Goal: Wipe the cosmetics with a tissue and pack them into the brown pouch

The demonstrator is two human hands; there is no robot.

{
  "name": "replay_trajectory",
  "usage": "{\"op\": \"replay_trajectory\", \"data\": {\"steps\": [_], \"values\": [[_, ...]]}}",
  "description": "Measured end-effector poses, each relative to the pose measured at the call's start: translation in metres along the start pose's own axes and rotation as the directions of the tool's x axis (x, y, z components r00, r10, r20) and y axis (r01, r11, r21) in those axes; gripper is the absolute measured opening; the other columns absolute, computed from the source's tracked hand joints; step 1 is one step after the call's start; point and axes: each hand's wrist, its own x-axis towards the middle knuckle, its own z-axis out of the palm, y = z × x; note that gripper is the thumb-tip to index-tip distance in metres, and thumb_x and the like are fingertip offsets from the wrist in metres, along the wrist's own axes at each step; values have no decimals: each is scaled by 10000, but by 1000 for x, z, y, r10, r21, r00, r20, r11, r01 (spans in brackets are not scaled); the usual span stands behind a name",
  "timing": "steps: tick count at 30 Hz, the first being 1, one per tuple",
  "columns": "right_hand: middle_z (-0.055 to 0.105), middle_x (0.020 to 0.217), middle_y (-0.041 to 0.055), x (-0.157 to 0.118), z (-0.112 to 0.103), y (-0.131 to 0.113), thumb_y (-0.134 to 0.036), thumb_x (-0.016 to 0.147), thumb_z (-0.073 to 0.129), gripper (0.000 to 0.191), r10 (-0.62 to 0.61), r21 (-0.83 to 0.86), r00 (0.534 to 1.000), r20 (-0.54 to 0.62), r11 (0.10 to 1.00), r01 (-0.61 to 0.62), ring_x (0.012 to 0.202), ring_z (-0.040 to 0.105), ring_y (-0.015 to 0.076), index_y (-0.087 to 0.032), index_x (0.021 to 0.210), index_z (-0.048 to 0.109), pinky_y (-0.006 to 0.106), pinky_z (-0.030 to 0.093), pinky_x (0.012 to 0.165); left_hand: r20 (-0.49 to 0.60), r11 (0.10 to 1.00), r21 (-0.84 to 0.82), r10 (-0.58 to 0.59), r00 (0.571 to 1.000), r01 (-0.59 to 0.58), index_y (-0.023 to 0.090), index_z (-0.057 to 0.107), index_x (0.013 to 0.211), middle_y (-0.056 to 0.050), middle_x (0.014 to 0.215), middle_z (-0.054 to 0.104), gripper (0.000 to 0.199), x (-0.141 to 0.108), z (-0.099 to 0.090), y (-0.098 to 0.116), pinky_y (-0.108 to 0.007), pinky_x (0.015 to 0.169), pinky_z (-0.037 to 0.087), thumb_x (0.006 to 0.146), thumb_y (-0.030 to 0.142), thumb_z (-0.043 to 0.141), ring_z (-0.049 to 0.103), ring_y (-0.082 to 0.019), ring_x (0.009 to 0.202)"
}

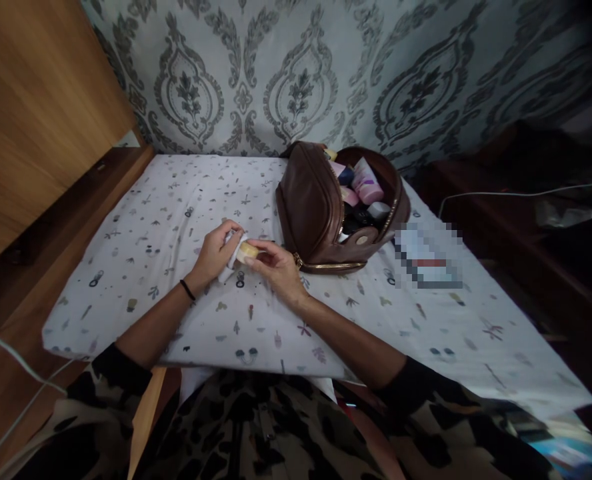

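Near the middle of the patterned white cloth [176, 200], my left hand [216, 252] is closed round a white cloth [232, 257]. A small yellow item [247, 251] with a pale edge sits against that cloth, between my two hands. My right hand [279, 268] pinches the yellow item from the right with its thumb and fingers. Just right of my right hand stands a brown bag [309, 200], unzipped at the top, with a pink and white tube [367, 181] and several other small containers inside.
A blurred-out pale item [429, 257] lies right of the bag. Wooden furniture [46, 113] rises at the left, and a patterned wall [246, 87] stands behind. White cables run at the far left and far right.
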Motion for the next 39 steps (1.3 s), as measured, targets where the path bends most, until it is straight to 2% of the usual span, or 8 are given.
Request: {"op": "replay_trajectory", "data": {"steps": [6,11,16,21,28,31,36,39], "values": [[730,1052,45,2,1,2,-465,582,921,681,31,12,999,-24,999,-31,977,688,211,-244,1161,642,367,563,887,5,999,-41,-17,1000,17,207,560,847,20,751,556,253,0,0,0,-274,658,401,956,425,491,497,-143,695],[708,923,25,3,-2,2,-437,621,890,465,38,-144,998,-52,989,-45,827,652,183,-202,962,678,340,549,790,83,1000,13,22,996,-23,212,597,934,8,779,589,314,-4,-1,6,-284,647,406,970,492,459,505,-153,678],[644,885,13,-1,-4,-5,-295,689,815,266,-108,-382,993,-52,921,80,733,564,156,-215,922,717,291,485,658,228,991,91,78,971,-101,219,615,1040,-31,953,689,314,-7,0,11,-324,790,469,935,499,522,617,-206,868],[641,921,26,-4,-2,-8,-302,673,841,310,-132,-382,991,3,916,123,784,575,183,-237,948,714,299,477,656,109,998,32,47,993,-50,213,609,986,-22,915,673,239,-3,1,5,-305,811,472,961,412,479,612,-189,885],[671,936,1,-6,5,-3,-305,725,754,331,-28,-223,999,29,974,34,852,643,178,-233,1007,596,301,522,751,30,999,-30,39,999,-39,201,597,947,-27,910,654,249,-2,-1,6,-302,821,464,973,406,460,602,-178,872],[643,889,-2,-5,3,-4,-300,707,771,321,-75,-361,997,-24,930,62,789,603,176,-228,965,595,293,492,695,78,998,-8,61,995,-60,204,602,1019,-30,944,662,283,-4,-2,9,-303,808,468,989,436,442,604,-182,874],[587,863,1,-4,1,-8,-206,690,734,249,-190,-579,981,-32,804,136,756,554,177,-217,901,601,310,467,718,273,994,26,91,958,-102,200,587,1129,-49,1053,693,315,-8,0,14,-313,880,475,960,452,503,636,-207,981],[589,867,-2,-6,3,-10,-213,696,746,263,-179,-618,984,-21,776,128,755,551,175,-209,911,596,310,472,729,252,998,32,37,967,-46,190,593,1133,-44,1036,691,307,-7,2,14,-303,873,476,966,419,474,635,-198,959]]}}
